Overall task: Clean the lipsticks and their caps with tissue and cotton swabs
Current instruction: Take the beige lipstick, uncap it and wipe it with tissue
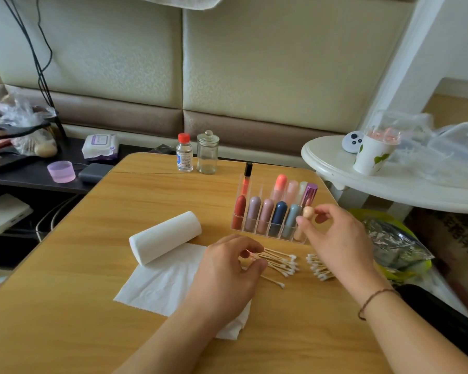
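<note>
Lipstick (307, 212), beige, pinched by right hand (333, 238) fingertips in organizer (270, 228); left hand (227, 271) apparently pinches cotton swabs (278, 261).

Print on the bottle (184, 157) label and the wipes pack (100, 146) is too small to read

A cream padded wall panel (281, 63) backs a white round side table (389, 190) in soft daylight.
</note>
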Motion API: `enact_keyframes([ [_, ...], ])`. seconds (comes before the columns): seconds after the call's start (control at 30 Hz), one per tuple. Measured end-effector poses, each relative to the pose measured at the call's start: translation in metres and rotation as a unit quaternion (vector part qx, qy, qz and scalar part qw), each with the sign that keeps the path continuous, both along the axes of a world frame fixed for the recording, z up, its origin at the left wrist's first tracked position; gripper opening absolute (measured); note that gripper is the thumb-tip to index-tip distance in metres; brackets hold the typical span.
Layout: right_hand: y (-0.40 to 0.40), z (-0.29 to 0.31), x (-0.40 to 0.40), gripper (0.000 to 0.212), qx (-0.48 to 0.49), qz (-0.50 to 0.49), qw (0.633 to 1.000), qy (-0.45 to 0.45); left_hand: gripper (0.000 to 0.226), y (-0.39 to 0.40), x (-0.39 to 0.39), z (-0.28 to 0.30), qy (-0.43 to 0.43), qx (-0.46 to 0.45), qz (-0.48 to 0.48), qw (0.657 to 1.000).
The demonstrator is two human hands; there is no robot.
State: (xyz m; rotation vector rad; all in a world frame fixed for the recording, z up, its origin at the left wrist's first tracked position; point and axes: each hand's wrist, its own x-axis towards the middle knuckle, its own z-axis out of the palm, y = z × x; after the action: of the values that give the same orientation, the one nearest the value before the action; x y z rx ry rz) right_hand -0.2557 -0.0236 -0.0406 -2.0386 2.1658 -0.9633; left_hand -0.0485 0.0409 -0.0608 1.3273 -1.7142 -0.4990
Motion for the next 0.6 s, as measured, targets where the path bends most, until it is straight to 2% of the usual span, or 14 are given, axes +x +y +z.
enact_keyframes([
  [0.13,-0.003,-0.001,-0.001,0.030,-0.002,0.025,0.996,-0.080,0.014,-0.001,0.001,0.001,0.013,-0.006,0.004,1.000],
  [0.23,0.007,0.011,0.000,0.020,-0.062,0.032,0.993,-0.100,0.014,-0.001,0.002,0.002,0.041,-0.020,0.018,0.999],
  [0.33,0.026,0.028,0.009,0.006,-0.111,0.084,0.979,-0.151,0.024,0.000,0.004,0.005,0.086,-0.039,0.030,0.995],
  [0.4,0.041,0.034,0.024,0.015,-0.082,0.162,0.958,-0.223,0.036,0.001,0.005,0.007,0.101,-0.039,-0.001,0.994],
  [0.47,0.053,0.033,0.040,0.014,-0.011,0.238,0.928,-0.287,0.045,0.002,0.005,0.011,0.082,-0.039,-0.052,0.995],
  [0.53,0.062,0.025,0.052,0.009,0.026,0.270,0.910,-0.314,0.037,0.003,0.003,0.011,0.053,-0.059,-0.073,0.994],
  [0.6,0.067,0.017,0.058,0.005,0.011,0.271,0.913,-0.306,0.022,0.002,0.003,0.009,0.038,-0.086,-0.063,0.994],
])
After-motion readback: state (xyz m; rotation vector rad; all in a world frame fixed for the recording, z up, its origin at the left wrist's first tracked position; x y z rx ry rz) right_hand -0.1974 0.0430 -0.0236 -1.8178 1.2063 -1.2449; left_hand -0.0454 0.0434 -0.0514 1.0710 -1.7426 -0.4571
